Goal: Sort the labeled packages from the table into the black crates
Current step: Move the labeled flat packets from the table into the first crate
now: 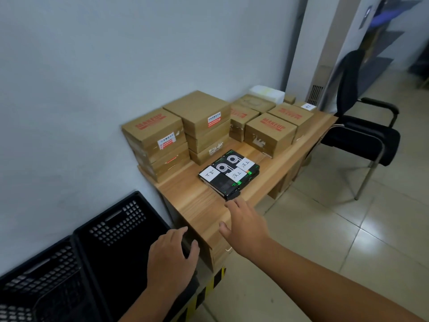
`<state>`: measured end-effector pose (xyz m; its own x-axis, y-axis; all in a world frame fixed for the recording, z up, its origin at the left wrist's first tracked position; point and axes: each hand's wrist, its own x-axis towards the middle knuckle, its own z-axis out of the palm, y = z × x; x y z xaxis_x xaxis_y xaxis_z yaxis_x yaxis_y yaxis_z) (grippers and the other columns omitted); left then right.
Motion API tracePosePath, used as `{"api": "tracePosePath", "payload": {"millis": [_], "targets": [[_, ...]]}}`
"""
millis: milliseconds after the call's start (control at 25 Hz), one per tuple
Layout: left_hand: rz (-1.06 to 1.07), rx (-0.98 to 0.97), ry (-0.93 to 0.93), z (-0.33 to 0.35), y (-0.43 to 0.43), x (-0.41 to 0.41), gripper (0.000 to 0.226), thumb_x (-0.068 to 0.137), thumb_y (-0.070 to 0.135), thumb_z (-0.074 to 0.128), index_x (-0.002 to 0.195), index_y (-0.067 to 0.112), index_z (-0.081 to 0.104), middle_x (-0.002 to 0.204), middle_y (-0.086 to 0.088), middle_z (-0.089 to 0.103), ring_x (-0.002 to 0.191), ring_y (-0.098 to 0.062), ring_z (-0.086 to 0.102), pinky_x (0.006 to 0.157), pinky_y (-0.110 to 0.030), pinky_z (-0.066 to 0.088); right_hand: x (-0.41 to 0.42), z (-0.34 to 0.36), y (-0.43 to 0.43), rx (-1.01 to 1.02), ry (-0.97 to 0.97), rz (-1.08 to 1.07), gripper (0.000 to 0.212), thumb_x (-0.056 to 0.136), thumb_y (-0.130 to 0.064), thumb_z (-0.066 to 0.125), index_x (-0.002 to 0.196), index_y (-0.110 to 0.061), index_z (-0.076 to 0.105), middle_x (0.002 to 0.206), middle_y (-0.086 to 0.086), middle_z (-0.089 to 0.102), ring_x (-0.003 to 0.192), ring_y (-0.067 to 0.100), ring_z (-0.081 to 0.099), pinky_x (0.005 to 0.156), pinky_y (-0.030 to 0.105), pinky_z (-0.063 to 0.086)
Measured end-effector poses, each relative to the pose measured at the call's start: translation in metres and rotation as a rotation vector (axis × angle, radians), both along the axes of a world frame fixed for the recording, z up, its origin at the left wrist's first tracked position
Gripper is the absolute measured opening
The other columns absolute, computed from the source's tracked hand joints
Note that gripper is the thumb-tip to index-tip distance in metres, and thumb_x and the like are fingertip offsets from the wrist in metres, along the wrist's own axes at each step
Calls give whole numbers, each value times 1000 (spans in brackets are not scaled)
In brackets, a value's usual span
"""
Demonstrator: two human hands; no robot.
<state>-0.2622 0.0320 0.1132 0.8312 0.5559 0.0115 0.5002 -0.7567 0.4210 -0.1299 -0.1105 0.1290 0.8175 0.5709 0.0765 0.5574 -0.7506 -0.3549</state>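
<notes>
At the near half of a wooden table set against a pale wall, a low pile of black packages lies close to the surface's room-side edge, with three white handwritten labels showing on top. The person's right hand hovers just short of the pile's near end, palm down, fingers straight and spread, gripping nothing.

The left hand hangs off the table's near edge, above the rim of a black crate. Its fingers are loosely curved over something dark, and it cannot be told whether they hold it. A second black crate stands touching the first, on its far side from the table, both along the wall.

Stacks of brown cardboard boxes line the surface's wall-side edge, several printed with red lettering. A taller stack stands beside them, just behind the black packages. More boxes, one marked MAKEUP, fill the far half of the table. A white container sits at the far corner by the wall. A black chair stands on the tiled floor beyond the table's far edge.
</notes>
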Motion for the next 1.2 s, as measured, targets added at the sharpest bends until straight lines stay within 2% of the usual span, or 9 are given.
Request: {"api": "tracePosePath", "payload": {"millis": [200, 400, 600, 840, 1200], "targets": [[-33, -39, 1, -10, -10, 65, 48, 98, 53, 50, 141, 31, 51, 137, 16, 55, 129, -7, 47, 114, -31, 33, 53, -10, -18, -11, 7, -40, 42, 96, -45, 54, 132, -23, 51, 128, -4, 51, 118, 17, 52, 91, 33, 51], [-18, -37, -31, -23, -1, 137, 35, 95, 49, 53, 121, 27, 59, 119, 14, 60, 116, -11, 54, 100, -30, 37, 116, -19, -4, -65, 7, -11, 40, 96, -45, 53, 130, -24, 50, 129, -4, 50, 120, 17, 50, 91, 34, 50], [46, -92, -83, -36, 23, 195, 42, 94, 45, 56, 133, 29, 58, 123, 12, 61, 117, -14, 54, 104, -32, 39, 177, -32, 28, -143, 7, 49, 39, 95, -47, 53, 127, -25, 51, 127, -5, 51, 117, 17, 51, 90, 31, 48], [108, -110, -44, -50, 50, 238, 39, 94, 47, 53, 131, 33, 58, 121, 15, 61, 117, -13, 54, 103, -29, 36, 224, -50, 54, -192, 30, 109, 40, 95, -47, 54, 129, -26, 50, 125, -7, 52, 114, 14, 52, 90, 30, 51], [221, -102, -43, -67, 53, 267, 40, 92, 48, 58, 128, 30, 62, 115, 13, 63, 112, -13, 57, 97, -27, 36, 271, -62, 59, -219, 62, 238, 42, 96, -48, 53, 132, -28, 49, 128, -9, 50, 118, 12, 50, 93, 30, 51]]}}
